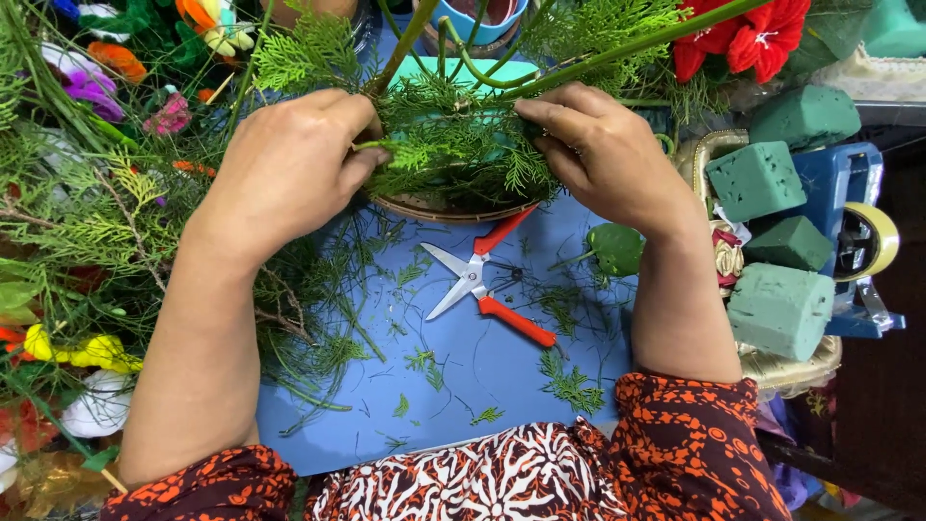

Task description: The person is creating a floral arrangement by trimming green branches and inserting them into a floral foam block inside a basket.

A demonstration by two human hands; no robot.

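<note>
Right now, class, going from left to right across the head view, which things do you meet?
Yellow flowers → left hand → scissors → right hand → green foam blocks → tape dispenser.

- orange-handled scissors [487,282] lying open mid blue table [463,386]
- green foam blocks [779,236] stacked right of the scissors
- tape dispenser [858,241] past those
- red flowers [743,39] up top right of them
</note>
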